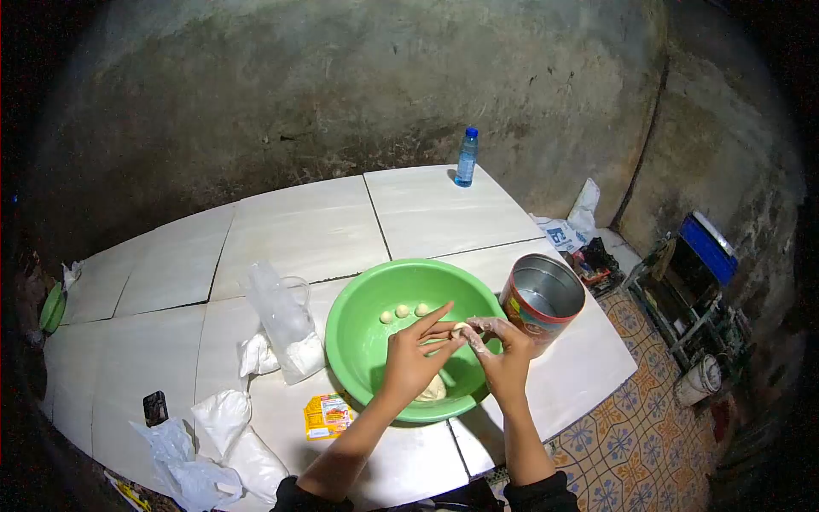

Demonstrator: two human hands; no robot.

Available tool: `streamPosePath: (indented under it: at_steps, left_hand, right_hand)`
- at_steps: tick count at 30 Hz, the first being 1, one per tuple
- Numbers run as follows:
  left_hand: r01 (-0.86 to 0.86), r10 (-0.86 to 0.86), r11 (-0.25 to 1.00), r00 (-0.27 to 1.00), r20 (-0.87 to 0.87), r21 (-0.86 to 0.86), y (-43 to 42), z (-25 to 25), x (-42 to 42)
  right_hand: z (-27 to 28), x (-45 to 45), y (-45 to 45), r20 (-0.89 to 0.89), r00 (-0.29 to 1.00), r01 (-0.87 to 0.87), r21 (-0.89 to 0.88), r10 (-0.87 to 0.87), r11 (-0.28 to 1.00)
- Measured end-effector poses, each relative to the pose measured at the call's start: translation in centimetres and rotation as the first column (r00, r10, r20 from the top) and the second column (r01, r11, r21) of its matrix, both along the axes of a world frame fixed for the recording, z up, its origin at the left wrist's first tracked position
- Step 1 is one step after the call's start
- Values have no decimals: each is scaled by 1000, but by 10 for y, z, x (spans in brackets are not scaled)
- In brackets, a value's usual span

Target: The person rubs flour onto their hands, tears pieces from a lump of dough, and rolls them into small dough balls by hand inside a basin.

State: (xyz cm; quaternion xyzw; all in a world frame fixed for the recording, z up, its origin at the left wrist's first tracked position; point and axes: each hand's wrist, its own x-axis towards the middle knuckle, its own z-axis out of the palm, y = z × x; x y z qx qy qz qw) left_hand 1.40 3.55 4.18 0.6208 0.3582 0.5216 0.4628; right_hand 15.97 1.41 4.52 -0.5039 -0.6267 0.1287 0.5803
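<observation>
Over the green plastic basin (348,341), my two hands meet around a small pale dough ball (461,328). My left hand (415,352) supports it at the fingertips, with the index finger stretched above. From the other side, my right hand (505,350) pinches the same ball, its thumb and fingers dusted white. Three little round dough balls, among them a middle dough ball (403,311), sit in a row inside the basin. A larger lump of dough (433,390) lies on the basin's bottom, partly hidden by my left hand and wrist.
A large open tin (546,294) stands right of the basin. On the left are a clear plastic jug (286,320), white powder bags (243,439), a yellow packet (328,416) and a phone (155,409). A blue-capped bottle (467,158) stands at the tiled table's (299,226) far edge.
</observation>
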Motion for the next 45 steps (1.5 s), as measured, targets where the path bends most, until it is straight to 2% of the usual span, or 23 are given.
streamPosePath:
  at_steps: [2,5,6,8,11,15,17,19,20,21,22,23,25,28,31,33,34,37,40,42,44,45]
  left_hand:
    - [-67,67,998,997,-26,-6,-1,3,1]
    - [-23,23,1000,998,-61,5,1,2,-3]
    - [-22,22,1000,1000,17,5,3,-3,-2]
    - [-49,49,999,999,22,-8,5,-7,-3]
    - [-75,75,997,996,45,-17,6,-9,-2]
    - [-84,85,996,994,71,-9,5,-8,-1]
    - [-97,96,995,994,48,19,4,-6,0]
    - [-88,88,996,996,4,7,2,-4,-1]
    - [-62,62,998,998,32,-11,3,-5,0]
    - [-35,36,999,997,61,-28,3,-5,0]
    - [-28,30,999,999,34,-44,8,-12,-1]
    - [-29,30,999,999,35,-44,8,-12,-1]
    - [-94,94,995,995,14,-27,5,-11,0]
    - [-54,54,998,998,28,-14,6,-9,-3]
    - [-17,22,998,997,75,-62,9,-14,-4]
    - [-15,26,995,992,125,-94,10,-15,-4]
    - [-12,32,993,986,163,-120,11,-15,-4]
    - [1,31,989,976,214,-150,11,-14,-5]
    - [87,-37,979,965,259,-185,11,-14,-7]
    - [94,-50,978,973,225,-189,9,-9,-9]
    - [57,-34,979,992,120,-194,7,-8,-9]
    - [58,-34,979,992,120,-194,7,-9,-9]
  right_hand:
    - [-2,1,0,28,1000,-11,15,11,1000]
    - [-5,2,1,51,998,-41,21,39,999]
    - [-5,2,1,44,997,-63,18,63,998]
    - [-6,1,1,36,996,-86,14,86,996]
    - [-7,-3,-1,-134,987,-93,-53,85,994]
    - [-14,-7,-2,-195,979,-84,-143,55,986]
    - [-15,-7,-1,-189,980,-77,-110,55,991]
    - [-17,-6,2,-170,985,-23,-68,12,997]
    - [-14,-5,1,-99,995,4,-22,-6,1000]
    - [-12,-5,1,-99,995,3,-21,-5,1000]
    - [-9,-4,2,-31,1000,6,26,-6,1000]
    - [-6,-4,2,37,999,6,73,-9,997]
    - [-1,-4,0,42,999,5,60,-8,998]
    - [0,1,1,122,992,-35,49,29,998]
    - [-3,2,5,216,972,-118,125,89,985]
    - [1,-5,-2,83,996,5,76,-11,997]
    - [4,-6,-5,52,999,14,4,-14,1000]
    - [-9,-5,-2,12,1000,4,-68,-3,998]
    - [-9,-6,-1,-58,998,13,-53,-16,998]
    - [-10,-5,1,-157,988,-9,-62,-1,998]
    - [-11,-1,3,-142,990,-17,-68,7,998]
    - [-12,1,4,-127,992,-25,-75,15,997]
